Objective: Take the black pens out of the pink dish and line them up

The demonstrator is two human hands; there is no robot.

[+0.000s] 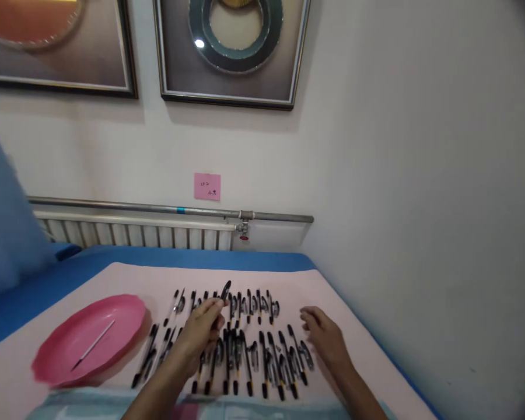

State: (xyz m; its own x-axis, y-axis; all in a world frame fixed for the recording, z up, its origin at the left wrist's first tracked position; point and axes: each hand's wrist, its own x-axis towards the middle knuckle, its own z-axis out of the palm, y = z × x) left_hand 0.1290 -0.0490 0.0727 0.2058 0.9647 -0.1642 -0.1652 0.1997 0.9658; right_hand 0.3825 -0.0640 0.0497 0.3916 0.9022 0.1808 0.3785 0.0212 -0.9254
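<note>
My left hand [205, 326] is closed above the rows of pen parts. A black pen cap [226, 290] sticks up from between its thumb and fingers; whatever lies inside the grip is hidden. To the right of the rows, my right hand [324, 332] hovers with its fingers loosely bent and slightly apart, and I see nothing in it. Two rows of black-ended pen barrels and loose caps are spread on the pink sheet [289, 283]. A barrel [292, 338] in the near row lies closest to my right hand. My left forearm covers part of both rows.
On the left stands a pink oval plate [61, 350] holding a thin pen refill [94, 344]. Beyond the blue table edge [192, 258] are a radiator [135, 234] and a pipe [280, 216]. A white wall [420, 233] closes off the right side.
</note>
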